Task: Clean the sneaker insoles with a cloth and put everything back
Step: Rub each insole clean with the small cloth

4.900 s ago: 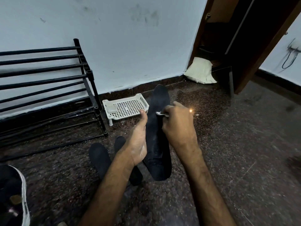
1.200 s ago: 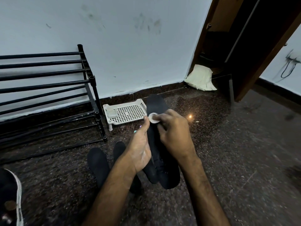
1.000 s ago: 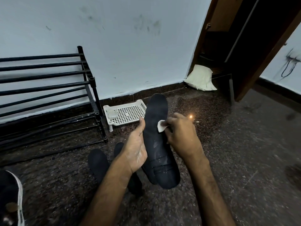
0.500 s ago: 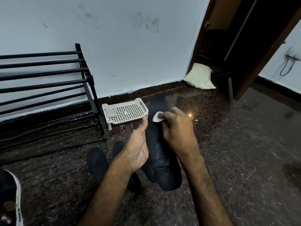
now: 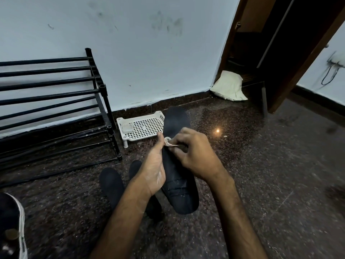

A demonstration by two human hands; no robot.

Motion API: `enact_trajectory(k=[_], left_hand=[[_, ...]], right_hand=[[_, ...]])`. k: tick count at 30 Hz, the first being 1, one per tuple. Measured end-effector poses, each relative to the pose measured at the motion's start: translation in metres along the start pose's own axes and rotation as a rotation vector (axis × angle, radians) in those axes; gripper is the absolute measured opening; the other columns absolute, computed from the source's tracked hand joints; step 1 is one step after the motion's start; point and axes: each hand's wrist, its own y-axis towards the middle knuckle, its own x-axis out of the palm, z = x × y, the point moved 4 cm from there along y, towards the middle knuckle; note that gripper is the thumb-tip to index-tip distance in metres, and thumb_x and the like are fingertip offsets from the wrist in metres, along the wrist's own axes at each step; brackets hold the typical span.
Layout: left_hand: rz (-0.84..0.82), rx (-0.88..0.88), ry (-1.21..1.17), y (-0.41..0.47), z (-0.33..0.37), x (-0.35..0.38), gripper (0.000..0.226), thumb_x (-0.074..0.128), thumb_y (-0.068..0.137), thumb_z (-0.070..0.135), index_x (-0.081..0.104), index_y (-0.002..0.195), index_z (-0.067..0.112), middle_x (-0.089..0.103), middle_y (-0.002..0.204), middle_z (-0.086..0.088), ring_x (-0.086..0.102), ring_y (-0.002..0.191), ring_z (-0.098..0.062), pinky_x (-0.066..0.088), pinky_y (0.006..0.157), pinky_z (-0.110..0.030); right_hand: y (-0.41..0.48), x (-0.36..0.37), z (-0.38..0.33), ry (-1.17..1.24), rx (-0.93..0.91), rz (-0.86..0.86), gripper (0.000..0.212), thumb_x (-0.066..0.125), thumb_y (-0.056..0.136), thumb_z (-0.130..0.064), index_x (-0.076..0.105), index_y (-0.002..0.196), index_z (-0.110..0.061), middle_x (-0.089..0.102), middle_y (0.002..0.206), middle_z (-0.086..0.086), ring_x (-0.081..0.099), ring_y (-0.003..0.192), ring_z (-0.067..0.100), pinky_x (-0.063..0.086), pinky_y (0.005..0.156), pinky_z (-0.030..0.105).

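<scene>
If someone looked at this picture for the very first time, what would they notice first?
Right in the middle, the left hand holds a long black insole up off the floor, and the right hand pinches a small white cloth against it. Behind them a white basket sits by the wall, with a black rack to its left.

You've got three black insoles: one held insole [image 5: 177,193], one left floor insole [image 5: 111,184], one middle floor insole [image 5: 134,166]; one cloth [image 5: 168,142], one white tray [image 5: 143,126], one rack [image 5: 56,94], one sneaker [image 5: 11,212], one cream cushion [image 5: 228,86]
</scene>
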Motion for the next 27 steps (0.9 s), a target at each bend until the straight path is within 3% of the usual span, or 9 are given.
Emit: enact_trajectory(k=[2,5,8,11,15,20,22,24,27], left_hand=[[-0.003,-0.013,0.016,0.0,0.001,-0.002,0.056,0.038,0.101,0.051,0.068,0.112,0.005,0.074,0.1,-0.018,0.074,0.082,-0.026,0.062,0.066,-0.036],[-0.014,-0.032,0.045,-0.001,-0.004,0.002,0.057,0.044,0.097,0.05,0.063,0.127,0.006,0.07,0.115,-0.018,0.071,0.096,-0.026,0.059,0.084,-0.038],[-0.077,-0.091,0.048,-0.004,-0.012,0.007,0.059,0.053,0.089,0.049,0.064,0.127,0.005,0.067,0.123,-0.019,0.068,0.105,-0.028,0.051,0.098,-0.041],[-0.115,-0.091,0.01,-0.002,-0.009,0.003,0.05,0.049,0.095,0.046,0.068,0.12,0.008,0.071,0.114,-0.018,0.071,0.096,-0.028,0.057,0.085,-0.041],[-0.116,-0.099,0.037,-0.001,-0.006,-0.003,0.048,0.044,0.098,0.047,0.068,0.118,0.01,0.073,0.102,-0.018,0.073,0.079,-0.029,0.061,0.065,-0.042],[-0.109,-0.101,0.163,-0.002,-0.011,0.001,0.04,0.047,0.098,0.04,0.077,0.108,0.016,0.069,0.12,-0.016,0.068,0.106,-0.027,0.048,0.102,-0.043],[-0.115,-0.097,0.108,-0.002,-0.011,0.002,0.041,0.047,0.099,0.04,0.075,0.112,0.012,0.07,0.116,-0.018,0.07,0.1,-0.028,0.051,0.098,-0.043],[-0.112,-0.084,0.081,-0.001,-0.008,-0.002,0.046,0.049,0.097,0.041,0.066,0.125,0.008,0.07,0.115,-0.021,0.071,0.096,-0.029,0.056,0.09,-0.042],[-0.098,-0.077,0.136,-0.002,-0.002,-0.009,0.058,0.055,0.091,0.041,0.053,0.138,0.008,0.068,0.122,-0.018,0.07,0.103,-0.029,0.056,0.09,-0.044]], right_hand=[[-0.001,-0.002,0.008,-0.007,0.043,-0.04,0.016,0.071,0.084,-0.007,0.077,0.096,-0.014,0.063,0.092,-0.005,0.061,0.083,0.007,0.051,0.081,0.02],[-0.004,-0.017,0.026,-0.159,0.189,0.201,0.017,0.068,0.085,-0.005,0.074,0.1,-0.011,0.064,0.1,-0.001,0.062,0.087,0.011,0.055,0.086,0.032],[-0.005,-0.027,0.022,-0.172,0.204,0.419,0.019,0.067,0.087,-0.005,0.073,0.105,-0.008,0.064,0.103,-0.001,0.062,0.089,0.01,0.055,0.086,0.028],[0.0,-0.024,0.016,-0.062,0.065,0.268,0.019,0.069,0.085,-0.003,0.074,0.102,-0.01,0.063,0.101,-0.003,0.061,0.091,0.007,0.053,0.087,0.021],[-0.001,-0.019,0.018,-0.092,0.037,0.028,0.019,0.07,0.083,-0.004,0.076,0.097,-0.014,0.062,0.097,-0.005,0.061,0.088,0.009,0.053,0.087,0.028],[-0.002,-0.04,0.021,-0.238,0.128,0.365,0.024,0.066,0.086,-0.003,0.072,0.109,-0.009,0.061,0.105,-0.001,0.058,0.089,0.01,0.051,0.089,0.022],[0.002,-0.031,0.01,-0.158,0.072,0.195,0.026,0.067,0.087,-0.005,0.072,0.112,-0.012,0.058,0.106,-0.006,0.054,0.093,0.004,0.045,0.094,0.014],[0.003,-0.02,0.005,-0.091,0.016,-0.007,0.022,0.069,0.087,-0.007,0.074,0.108,-0.014,0.06,0.105,-0.007,0.058,0.093,0.006,0.05,0.094,0.021],[0.0,-0.026,0.016,-0.152,0.067,0.006,0.021,0.067,0.087,-0.003,0.075,0.103,-0.014,0.062,0.102,-0.006,0.058,0.09,0.006,0.05,0.093,0.022]])
